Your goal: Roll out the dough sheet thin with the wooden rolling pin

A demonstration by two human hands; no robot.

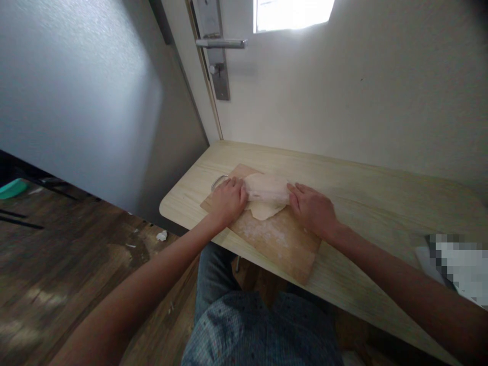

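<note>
A flat sheet of dough (263, 212) lies on a wooden cutting board (282, 254) dusted with white powder. Across the dough runs a pale rolling pin (268, 195), slightly blurred. My left hand (230, 197) is closed over its left end, near the board's metal handle (218, 181). At the other end, my right hand (313, 208) is closed on the pin with its fingers pointing inward. The dough spreads out both behind the pin and in front of it. Both palms hide the pin's ends.
The board rests on a light wooden table (366, 203) against a white door with a metal handle (224, 43). A grey panel (95, 101) stands at the left. A pixelated item (463, 262) lies at the right. Crumpled white paper (161, 236) is on the floor.
</note>
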